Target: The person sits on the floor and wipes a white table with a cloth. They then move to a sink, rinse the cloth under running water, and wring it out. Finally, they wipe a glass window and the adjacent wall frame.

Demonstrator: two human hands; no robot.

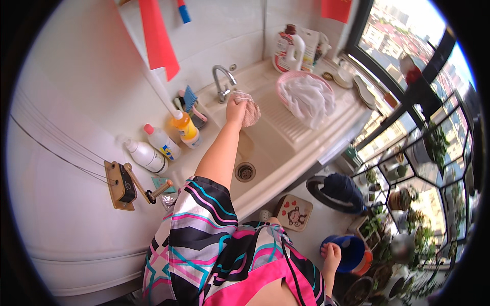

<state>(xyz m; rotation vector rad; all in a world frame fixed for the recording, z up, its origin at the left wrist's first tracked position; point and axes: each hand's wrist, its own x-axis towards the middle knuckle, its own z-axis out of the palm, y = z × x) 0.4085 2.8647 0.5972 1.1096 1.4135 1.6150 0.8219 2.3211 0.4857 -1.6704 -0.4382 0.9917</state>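
A crumpled pinkish-beige cloth [250, 111] is bunched in my left hand [236, 110], held just in front of the chrome faucet [221, 85]. Below it lies the basin of a white laundry sink [273, 147], with a metal drain strainer [245, 172] at its bottom. My right hand [332, 257] is low at my right side, its fingers curled in with nothing visible in them. In the picture it overlaps the rim of a blue bucket [350, 248]; whether the two touch, I cannot tell.
A pink basin [284, 90] with white fabric [308, 95] sits on the ribbed washboard [281, 114]. Behind it stands a detergent bottle [289, 49]. Several bottles [162, 141] line the left ledge, near a wall-mounted hand crank [128, 183]. Potted plants [402, 199] crowd the window side.
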